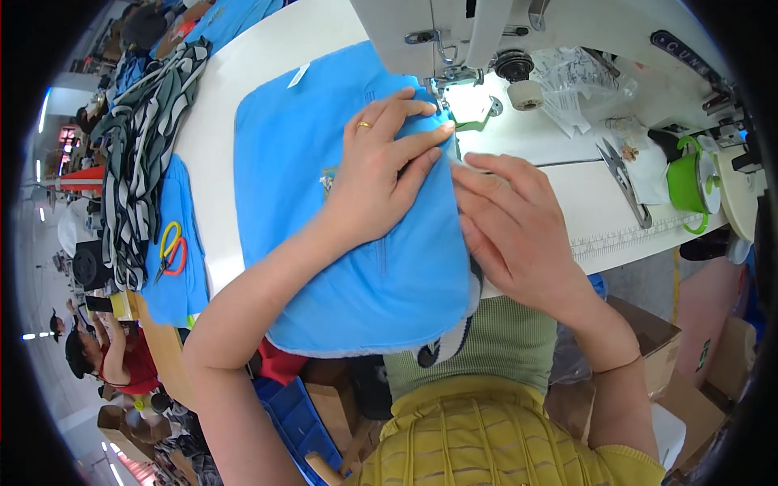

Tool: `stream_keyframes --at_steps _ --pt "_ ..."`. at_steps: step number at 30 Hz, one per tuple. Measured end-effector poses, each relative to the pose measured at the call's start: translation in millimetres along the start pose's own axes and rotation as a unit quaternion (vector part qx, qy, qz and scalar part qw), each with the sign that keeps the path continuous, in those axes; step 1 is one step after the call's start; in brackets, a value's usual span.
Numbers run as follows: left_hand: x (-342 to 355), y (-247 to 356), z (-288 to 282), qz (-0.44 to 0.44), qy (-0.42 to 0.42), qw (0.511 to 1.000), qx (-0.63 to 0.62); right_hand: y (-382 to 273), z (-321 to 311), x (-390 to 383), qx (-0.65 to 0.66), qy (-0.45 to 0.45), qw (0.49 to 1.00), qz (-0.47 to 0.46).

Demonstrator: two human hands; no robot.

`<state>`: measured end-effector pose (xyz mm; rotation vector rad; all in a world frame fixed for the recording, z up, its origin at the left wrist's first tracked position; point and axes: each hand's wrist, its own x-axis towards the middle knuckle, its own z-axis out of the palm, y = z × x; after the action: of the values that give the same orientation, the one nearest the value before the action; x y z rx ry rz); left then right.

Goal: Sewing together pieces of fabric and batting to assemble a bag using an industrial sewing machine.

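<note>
A large blue fabric piece (292, 186) with rounded corners and a fuzzy grey underside lies on the white sewing table, its near end hanging over the edge toward my lap. My left hand (377, 174) rests flat on top, fingers spread, the fingertips close to the presser foot (442, 101) of the sewing machine (454, 36). At the fabric's right edge, my right hand (510, 219) has its fingertips and thumb closed in on the border; their grip is partly hidden. A white tag (299, 74) shows near the far edge, and a small metallic patch (327, 180) beside my left wrist.
Tweezers (624, 182), a ruler strip (632, 236) and a green pot-shaped container (689, 185) are on the right. Striped fabric strips (142, 154) and red-and-yellow-handled snips (171, 253) on blue cloth lie left. A person in red (130, 356) is beyond; cardboard boxes (648, 332) stand below right.
</note>
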<state>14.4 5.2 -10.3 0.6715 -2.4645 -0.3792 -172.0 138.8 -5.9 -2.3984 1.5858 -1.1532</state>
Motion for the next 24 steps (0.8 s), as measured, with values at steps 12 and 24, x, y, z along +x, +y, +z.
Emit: stream_keyframes --at_steps 12,24 --pt "-10 33 -8 -0.089 -0.015 0.994 -0.059 -10 6 -6 -0.083 0.015 0.996 -0.023" --pt "-12 32 2 -0.153 0.041 0.979 -0.131 -8 2 -5 -0.022 -0.023 0.999 -0.038"
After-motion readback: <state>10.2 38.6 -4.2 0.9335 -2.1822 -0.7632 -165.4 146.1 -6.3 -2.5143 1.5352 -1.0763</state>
